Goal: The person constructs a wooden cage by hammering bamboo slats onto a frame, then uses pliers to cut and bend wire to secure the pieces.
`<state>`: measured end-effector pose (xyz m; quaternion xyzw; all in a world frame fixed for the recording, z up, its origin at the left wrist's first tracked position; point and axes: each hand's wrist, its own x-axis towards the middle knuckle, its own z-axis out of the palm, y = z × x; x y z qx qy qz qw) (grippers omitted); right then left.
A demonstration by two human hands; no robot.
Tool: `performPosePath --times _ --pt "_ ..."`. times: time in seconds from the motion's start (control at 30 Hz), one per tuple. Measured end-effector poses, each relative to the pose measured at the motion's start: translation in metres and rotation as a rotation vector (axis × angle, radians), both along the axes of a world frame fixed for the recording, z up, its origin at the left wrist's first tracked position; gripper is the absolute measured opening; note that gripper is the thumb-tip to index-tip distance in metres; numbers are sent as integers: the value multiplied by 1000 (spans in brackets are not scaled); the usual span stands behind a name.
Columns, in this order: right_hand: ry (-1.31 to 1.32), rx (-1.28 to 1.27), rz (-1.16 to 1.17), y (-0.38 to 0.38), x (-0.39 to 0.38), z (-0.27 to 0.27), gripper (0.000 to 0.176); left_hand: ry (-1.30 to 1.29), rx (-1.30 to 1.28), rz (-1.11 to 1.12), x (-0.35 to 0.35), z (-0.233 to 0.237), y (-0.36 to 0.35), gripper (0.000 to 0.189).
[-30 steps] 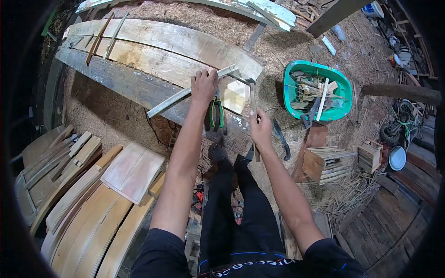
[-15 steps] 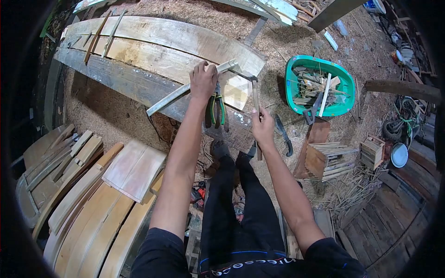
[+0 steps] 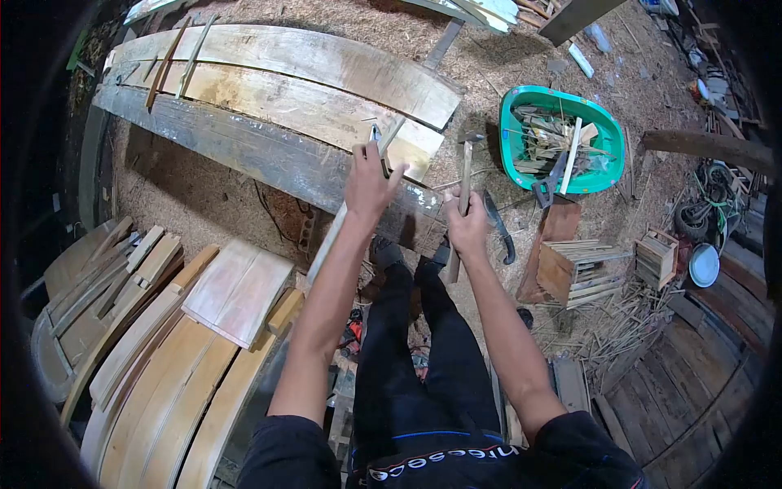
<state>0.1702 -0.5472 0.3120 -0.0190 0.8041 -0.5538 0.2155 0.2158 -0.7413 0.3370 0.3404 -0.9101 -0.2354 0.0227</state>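
Observation:
My left hand [image 3: 371,186] is closed around a narrow wooden strip [image 3: 326,246], which slants up past my fingers over the bench boards. Just beyond those fingers shows the metal tip of the pliers [image 3: 375,133]; their handles are hidden by my hand. In my right hand [image 3: 467,224] is a hammer [image 3: 465,181], gripped by its wooden handle with the head pointing away from me. The hammer is held to the right of the board ends, apart from the strip. Curved pale planks [image 3: 277,102] lie across the bench under my left hand.
A green tub [image 3: 615,175] of wood scraps stands at right, a handsaw [image 3: 556,175] leaning on its rim. A knife [image 3: 498,228] lies beside my right hand. Slatted wooden crates [image 3: 562,277] sit farther right. Stacked curved planks [image 3: 175,391] fill the lower left.
The strip has swung steeper, its near end coming toward me. My left hand has shifted slightly toward me and now covers the pliers' handles. The hammer has moved right, its head turned.

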Motion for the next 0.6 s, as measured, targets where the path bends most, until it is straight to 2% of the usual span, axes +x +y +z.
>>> performPosePath --times 0.07,0.13,0.33,0.5,0.53,0.6 --pt "74 24 -2 -3 4 -17 20 -46 -22 28 14 -10 8 59" --pt "77 14 -7 -8 4 -30 20 9 -39 -4 18 -18 5 57" --pt "-202 -227 32 -19 0 1 25 -5 -72 -99 24 -19 -23 43" --pt "-136 -151 97 -9 1 3 27 83 -164 -145 33 -23 -56 44" --pt "-115 -130 110 -6 1 3 27 76 -261 -160 31 -26 -58 42" --pt "-81 -138 47 0 7 -9 28 68 -246 -201 20 -23 -50 47"
